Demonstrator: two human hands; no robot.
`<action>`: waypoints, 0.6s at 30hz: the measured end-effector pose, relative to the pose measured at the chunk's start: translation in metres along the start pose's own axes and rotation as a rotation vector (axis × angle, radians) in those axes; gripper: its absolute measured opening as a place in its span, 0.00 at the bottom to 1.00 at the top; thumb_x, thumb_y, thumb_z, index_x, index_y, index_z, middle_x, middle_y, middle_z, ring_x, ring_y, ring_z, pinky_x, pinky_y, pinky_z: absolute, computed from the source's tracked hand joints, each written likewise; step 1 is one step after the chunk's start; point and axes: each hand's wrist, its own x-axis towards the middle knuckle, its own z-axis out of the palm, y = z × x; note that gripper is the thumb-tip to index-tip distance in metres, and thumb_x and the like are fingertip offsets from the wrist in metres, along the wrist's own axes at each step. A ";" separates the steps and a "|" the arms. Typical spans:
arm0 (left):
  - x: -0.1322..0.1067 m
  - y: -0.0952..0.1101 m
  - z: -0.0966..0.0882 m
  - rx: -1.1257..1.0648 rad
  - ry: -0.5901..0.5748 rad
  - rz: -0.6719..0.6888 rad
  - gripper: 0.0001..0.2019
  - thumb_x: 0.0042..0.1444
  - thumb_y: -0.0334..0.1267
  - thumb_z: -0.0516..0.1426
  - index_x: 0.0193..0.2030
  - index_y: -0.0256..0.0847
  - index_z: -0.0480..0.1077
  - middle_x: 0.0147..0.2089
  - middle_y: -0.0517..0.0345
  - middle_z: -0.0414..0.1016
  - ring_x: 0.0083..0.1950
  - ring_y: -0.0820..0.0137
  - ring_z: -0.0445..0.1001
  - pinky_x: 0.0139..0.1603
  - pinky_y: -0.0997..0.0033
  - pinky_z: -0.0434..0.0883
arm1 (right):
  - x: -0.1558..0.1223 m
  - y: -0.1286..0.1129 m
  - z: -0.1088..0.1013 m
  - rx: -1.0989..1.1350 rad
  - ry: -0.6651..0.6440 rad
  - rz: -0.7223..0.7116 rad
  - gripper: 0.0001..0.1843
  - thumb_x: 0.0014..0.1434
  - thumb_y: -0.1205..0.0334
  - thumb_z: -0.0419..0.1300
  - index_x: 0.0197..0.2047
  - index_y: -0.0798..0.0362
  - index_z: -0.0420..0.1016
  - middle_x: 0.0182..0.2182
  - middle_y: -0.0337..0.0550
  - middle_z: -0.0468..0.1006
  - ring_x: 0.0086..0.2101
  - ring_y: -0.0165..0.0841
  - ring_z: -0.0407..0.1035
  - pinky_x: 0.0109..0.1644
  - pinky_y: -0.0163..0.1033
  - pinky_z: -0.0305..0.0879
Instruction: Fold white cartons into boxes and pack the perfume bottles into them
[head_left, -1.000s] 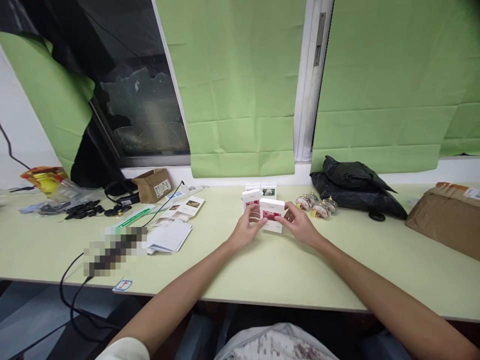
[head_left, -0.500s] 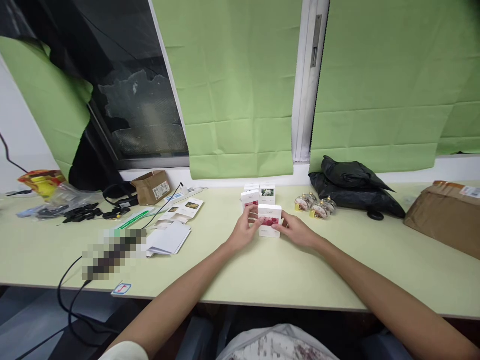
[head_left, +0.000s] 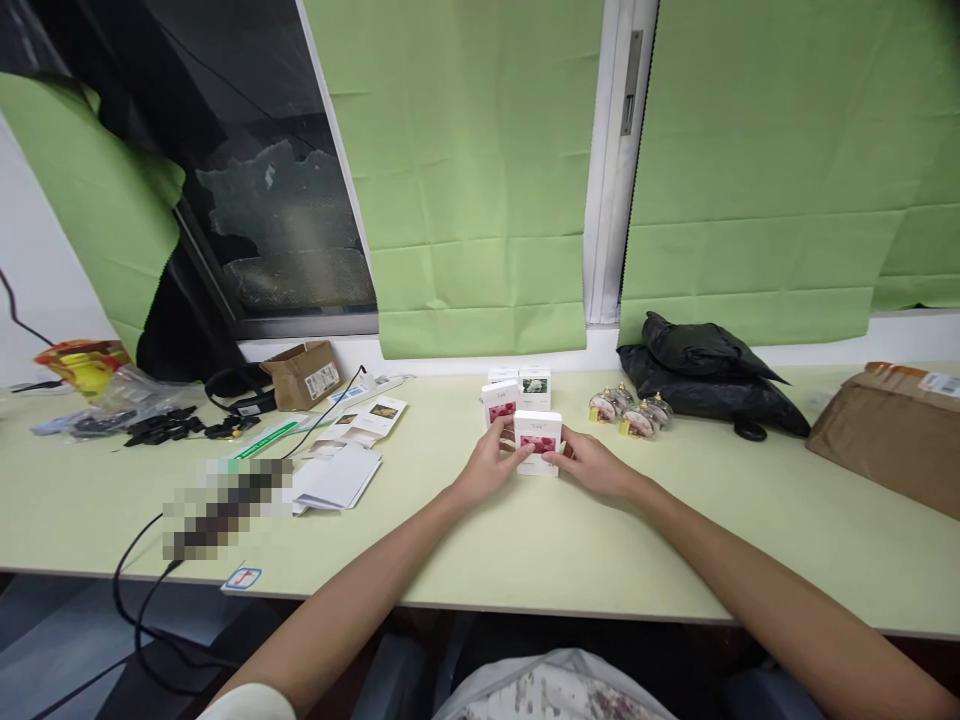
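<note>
A small white box point(head_left: 538, 428) with a pink flower picture stands upright at the middle of the table, front face toward me. My left hand point(head_left: 493, 460) grips its left side, thumb on the front. From the right, my right hand point(head_left: 589, 460) holds it the same way, thumb near the picture. The fingers behind the box are partly hidden. Just behind and to the left stands a second white box point(head_left: 500, 398) with a pink picture. Farther back is a white box with a white-flower picture point(head_left: 535, 388), next to another partly hidden one.
Several small round glass bottles with gold tops point(head_left: 637, 418) cluster right of the boxes. Beyond them lie a black plastic bag point(head_left: 690, 385) and a large cardboard box point(head_left: 892, 430). Unfolded white cartons point(head_left: 341, 475), cables, and a small open cardboard box point(head_left: 304, 375) occupy the left.
The box between my hands has shifted very slightly left and down. Both hands keep their hold, and everything else stays in place.
</note>
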 end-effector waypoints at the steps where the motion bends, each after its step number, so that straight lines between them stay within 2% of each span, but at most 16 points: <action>1: 0.000 0.000 0.000 0.006 -0.002 0.000 0.23 0.65 0.52 0.60 0.61 0.43 0.65 0.58 0.47 0.75 0.56 0.60 0.76 0.52 0.60 0.75 | 0.000 0.000 0.000 -0.006 0.002 -0.002 0.22 0.69 0.47 0.58 0.61 0.49 0.70 0.46 0.46 0.82 0.40 0.40 0.73 0.44 0.41 0.66; 6: 0.001 -0.002 0.000 0.019 -0.004 0.003 0.21 0.65 0.53 0.60 0.57 0.43 0.68 0.58 0.48 0.76 0.53 0.62 0.76 0.50 0.62 0.76 | 0.000 -0.001 0.000 0.000 0.002 -0.003 0.22 0.69 0.48 0.58 0.61 0.49 0.70 0.47 0.46 0.82 0.40 0.39 0.73 0.44 0.41 0.66; 18: 0.000 -0.001 0.000 0.023 -0.003 -0.006 0.19 0.65 0.51 0.60 0.55 0.43 0.68 0.56 0.50 0.77 0.53 0.62 0.76 0.50 0.62 0.75 | 0.000 0.001 0.000 -0.007 -0.004 0.014 0.24 0.69 0.47 0.57 0.62 0.49 0.69 0.45 0.46 0.81 0.40 0.40 0.73 0.43 0.41 0.65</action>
